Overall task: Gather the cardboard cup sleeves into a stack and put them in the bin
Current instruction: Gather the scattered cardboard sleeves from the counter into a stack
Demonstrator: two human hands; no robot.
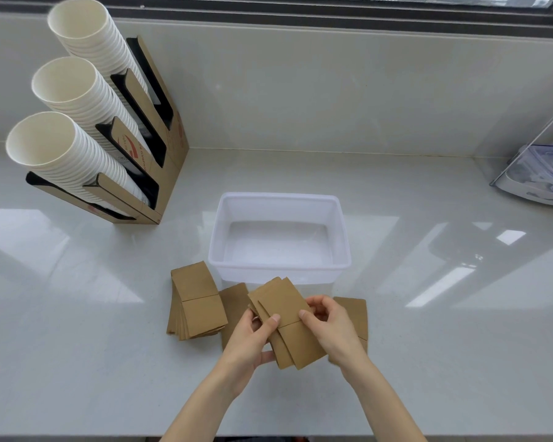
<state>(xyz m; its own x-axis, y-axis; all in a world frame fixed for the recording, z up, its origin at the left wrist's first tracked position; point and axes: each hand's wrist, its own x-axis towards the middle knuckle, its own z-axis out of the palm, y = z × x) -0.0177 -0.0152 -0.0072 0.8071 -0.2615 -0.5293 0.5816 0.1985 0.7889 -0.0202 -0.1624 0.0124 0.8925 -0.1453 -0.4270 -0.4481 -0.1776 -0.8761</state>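
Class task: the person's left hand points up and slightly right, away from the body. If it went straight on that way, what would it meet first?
Probably the near wall of the white bin, just beyond the sleeves that the left hand holds. Depth is unclear; it might pass above the rim.

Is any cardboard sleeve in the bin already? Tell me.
No: the white bin shows only its bare floor, while the sleeves are in both hands or on the counter.

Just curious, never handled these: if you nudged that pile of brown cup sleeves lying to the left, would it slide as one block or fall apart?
Probably it would fan apart: the pile of sleeves already sits with its edges splayed. The sleeves look thin, flat and light, so likely little holds them together. The glossy counter may let them skid easily.
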